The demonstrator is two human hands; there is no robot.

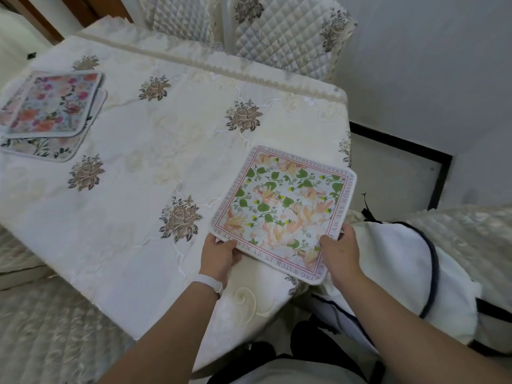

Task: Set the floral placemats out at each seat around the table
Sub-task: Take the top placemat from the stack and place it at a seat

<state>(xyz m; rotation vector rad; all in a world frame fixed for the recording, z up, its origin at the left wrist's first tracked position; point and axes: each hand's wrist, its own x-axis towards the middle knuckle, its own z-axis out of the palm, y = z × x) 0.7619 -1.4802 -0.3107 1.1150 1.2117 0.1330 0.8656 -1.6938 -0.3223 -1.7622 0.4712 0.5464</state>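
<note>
A square floral placemat (282,209) with peach flowers, green leaves and a pink lettered border lies at the table's near right corner, its right edge past the table edge. My left hand (220,253) grips its near left corner, thumb on top. My right hand (339,249) pinches its near right edge. A stack of several other floral placemats (52,106) with pink and red blooms sits at the table's far left.
The table (133,167) wears a cream cloth with embroidered brown roses. Quilted chair backs (288,31) stand at the far side. A white cushioned chair with dark piping (401,273) is at the near right, and a textured seat (52,328) at the near left.
</note>
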